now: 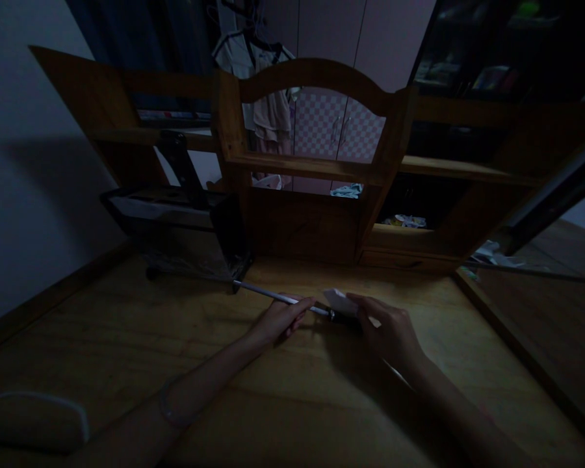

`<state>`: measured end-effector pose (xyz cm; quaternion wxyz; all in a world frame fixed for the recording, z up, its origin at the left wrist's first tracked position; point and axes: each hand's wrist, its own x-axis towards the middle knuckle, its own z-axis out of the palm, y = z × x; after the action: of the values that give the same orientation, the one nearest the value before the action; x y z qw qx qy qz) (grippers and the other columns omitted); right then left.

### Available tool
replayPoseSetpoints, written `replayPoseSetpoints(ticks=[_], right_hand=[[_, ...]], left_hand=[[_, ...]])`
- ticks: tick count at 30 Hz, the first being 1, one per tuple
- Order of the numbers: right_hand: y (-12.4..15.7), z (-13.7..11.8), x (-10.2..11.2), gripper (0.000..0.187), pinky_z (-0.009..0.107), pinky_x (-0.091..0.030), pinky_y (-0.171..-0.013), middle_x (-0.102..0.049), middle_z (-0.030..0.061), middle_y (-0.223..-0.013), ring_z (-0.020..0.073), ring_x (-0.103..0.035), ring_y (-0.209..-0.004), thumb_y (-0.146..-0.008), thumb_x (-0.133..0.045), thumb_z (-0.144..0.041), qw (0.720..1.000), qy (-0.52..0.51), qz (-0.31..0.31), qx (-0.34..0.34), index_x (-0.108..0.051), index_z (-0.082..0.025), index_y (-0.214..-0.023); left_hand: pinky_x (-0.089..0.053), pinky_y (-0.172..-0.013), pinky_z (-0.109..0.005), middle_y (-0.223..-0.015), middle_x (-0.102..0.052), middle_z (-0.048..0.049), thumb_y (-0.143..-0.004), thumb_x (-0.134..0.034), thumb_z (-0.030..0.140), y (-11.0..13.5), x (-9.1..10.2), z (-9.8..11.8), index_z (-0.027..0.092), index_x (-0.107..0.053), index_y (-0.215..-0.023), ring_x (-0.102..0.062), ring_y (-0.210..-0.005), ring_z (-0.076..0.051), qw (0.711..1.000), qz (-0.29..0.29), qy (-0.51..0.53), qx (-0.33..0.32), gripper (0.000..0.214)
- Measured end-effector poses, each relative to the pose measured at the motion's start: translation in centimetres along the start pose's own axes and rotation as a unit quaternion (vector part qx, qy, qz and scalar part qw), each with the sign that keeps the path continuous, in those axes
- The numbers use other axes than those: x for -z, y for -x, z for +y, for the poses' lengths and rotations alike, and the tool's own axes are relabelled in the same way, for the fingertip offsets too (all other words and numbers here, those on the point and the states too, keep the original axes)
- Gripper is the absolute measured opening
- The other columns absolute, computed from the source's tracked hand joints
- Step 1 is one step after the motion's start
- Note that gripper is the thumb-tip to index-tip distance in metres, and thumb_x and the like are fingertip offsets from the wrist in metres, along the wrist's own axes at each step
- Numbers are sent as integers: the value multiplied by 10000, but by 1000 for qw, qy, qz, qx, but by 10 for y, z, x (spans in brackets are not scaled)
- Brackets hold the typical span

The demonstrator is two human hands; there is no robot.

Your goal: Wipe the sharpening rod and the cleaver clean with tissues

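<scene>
We hold a slim silvery rod (260, 290) slantwise above the bench (224, 403), its far tip beside the foot of a dark-framed rack (180, 237) at the left and its other end running into a dark handle (344, 320) near the middle. Our left hand (281, 318) pinches the rod between thumb and fingers partway along, and a thin bracelet (168, 411) circles that wrist. Our right hand (389, 327) pinches a white piece (338, 301), paper or cloth, we cannot tell which, just over the dark handle; whether those fingers grip the handle too, we cannot tell. A black riveted handle (180, 166) stands up, tilted, from the rack. Behind our hands, a wooden shelf unit (314, 70) with an arched top rises at the back of the bench, a small drawer (412, 262) low on its right side. Through its opening we see hanging clothes (270, 97) and a checkered cabinet (322, 127). A white loop (43, 395) curves at the lower left.
</scene>
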<state>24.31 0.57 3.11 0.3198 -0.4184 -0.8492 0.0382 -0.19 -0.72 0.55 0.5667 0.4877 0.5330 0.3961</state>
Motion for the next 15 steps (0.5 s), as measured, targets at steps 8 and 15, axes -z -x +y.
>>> replayPoseSetpoints(ticks=[8, 15], right_hand=[[4, -10, 0, 417, 334, -581, -856, -668, 60, -1244, 194, -704, -995, -864, -504, -92, 987, -50, -73, 133, -634, -249, -1228], [0, -6, 3, 325, 317, -584, -827, -705, 28, -1175, 190, -720, -936, -894, -495, -124, 992, -27, -90, 86, -684, -248, -1128]], left_hand=[[-188, -364, -196, -445, -399, 75, -813, -548, 570, 2, -1, 3, 173, -589, -761, -311, -347, -64, 1000, -11, 5, -8, 403], [-188, -363, -192, -432, -390, 77, -810, -561, 567, 0, 0, 0, 173, -586, -742, -307, -343, -60, 1000, -10, 17, 0, 401]])
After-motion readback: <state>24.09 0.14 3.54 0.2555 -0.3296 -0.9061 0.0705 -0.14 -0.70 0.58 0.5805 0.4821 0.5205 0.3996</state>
